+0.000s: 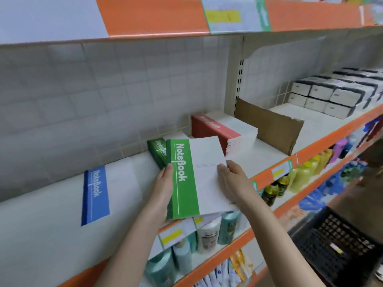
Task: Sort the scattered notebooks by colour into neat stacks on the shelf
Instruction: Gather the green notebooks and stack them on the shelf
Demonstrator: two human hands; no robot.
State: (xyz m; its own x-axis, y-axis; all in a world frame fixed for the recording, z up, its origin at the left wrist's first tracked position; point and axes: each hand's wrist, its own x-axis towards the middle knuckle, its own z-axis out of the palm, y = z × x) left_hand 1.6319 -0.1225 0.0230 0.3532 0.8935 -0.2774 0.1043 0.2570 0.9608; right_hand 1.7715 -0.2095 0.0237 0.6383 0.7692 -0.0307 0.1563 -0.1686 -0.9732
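Note:
Both of my hands hold a green-and-white notebook [192, 177] above the front edge of the white shelf [267, 150]. My left hand [163, 187] grips its green spine side. My right hand [232, 183] grips its white right edge, thumb on the cover. Just behind it lies a stack of green notebooks [157, 152], partly hidden. A stack of red notebooks [223, 131] sits further right. A blue notebook [96, 193] lies on the shelf to the left.
A torn cardboard divider [269, 127] stands right of the red stack, with black-and-white boxes [335, 94] beyond it. Bottles [209, 235] fill the shelf below. A black plastic crate [339, 241] sits at lower right. An orange-edged shelf [155, 17] runs overhead.

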